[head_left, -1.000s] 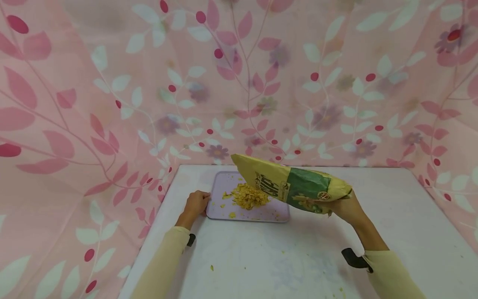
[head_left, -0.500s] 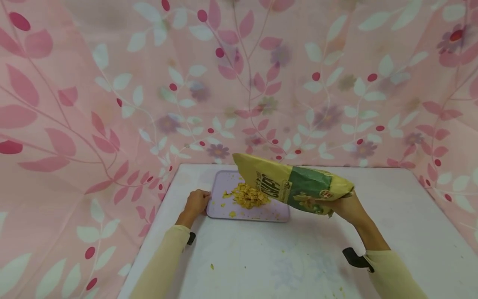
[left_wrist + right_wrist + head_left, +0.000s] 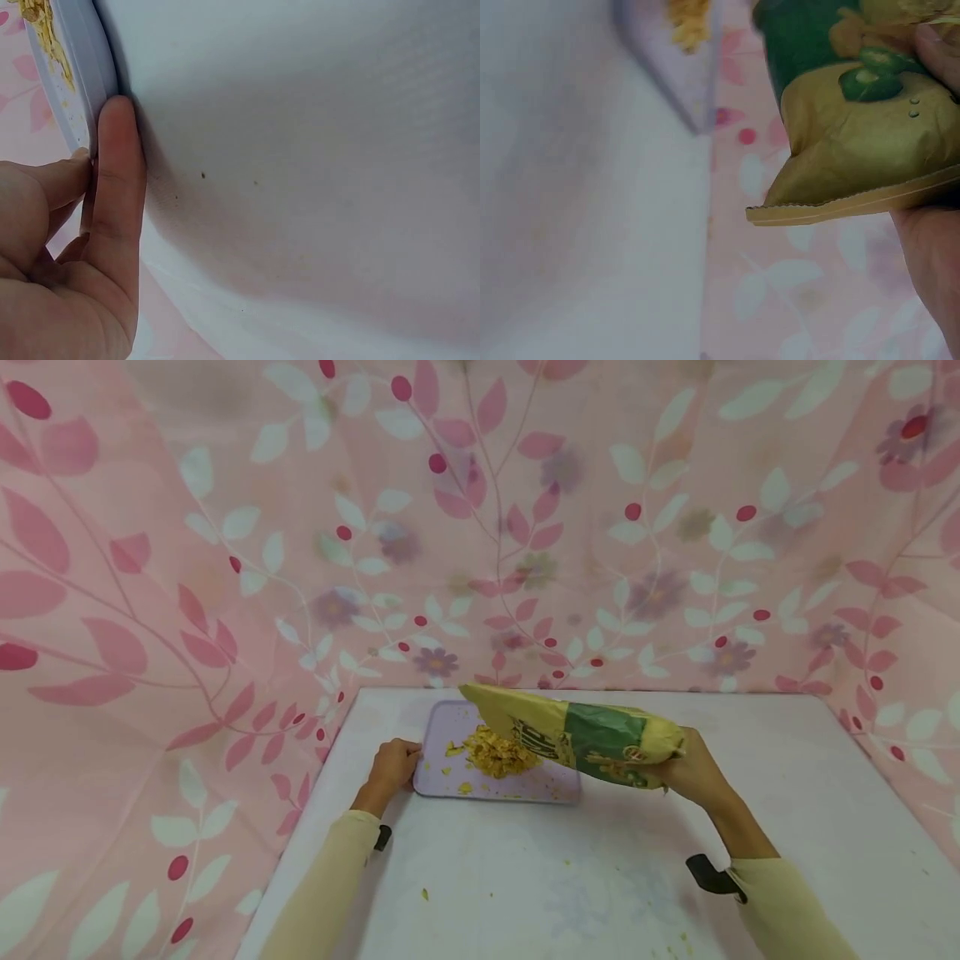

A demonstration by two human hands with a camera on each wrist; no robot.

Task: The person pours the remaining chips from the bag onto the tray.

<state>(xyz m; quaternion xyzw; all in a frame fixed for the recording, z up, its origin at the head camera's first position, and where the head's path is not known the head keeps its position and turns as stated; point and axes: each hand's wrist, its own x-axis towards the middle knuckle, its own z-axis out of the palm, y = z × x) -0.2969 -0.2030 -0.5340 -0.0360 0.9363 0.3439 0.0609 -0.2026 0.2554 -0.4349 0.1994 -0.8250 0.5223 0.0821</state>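
Observation:
My right hand (image 3: 693,770) grips the lower end of a yellow and green chip bag (image 3: 607,731), held above the table. The bag lies almost level, its mouth end pointing left over a lilac tray (image 3: 442,787). On the tray sits a heap of broken yellow chips (image 3: 498,753), partly hidden behind the bag. In the right wrist view the bag's crimped end (image 3: 855,206) shows, with some fingers hidden. At the tray's left edge, my left hand (image 3: 393,766) pinches the rim. The left wrist view has the thumb and a finger (image 3: 120,165) at the tray wall (image 3: 94,67).
A white cloth (image 3: 495,843) covers the table, with a few small crumbs (image 3: 425,894) in front of the tray. Pink floral curtain (image 3: 480,527) hangs along the back and both sides. Each wrist wears a dark strap (image 3: 712,875).
The bag has dipped flatter and shifted slightly left, its mouth end lower, with my right hand moving along. The left hand and tray stay in place.

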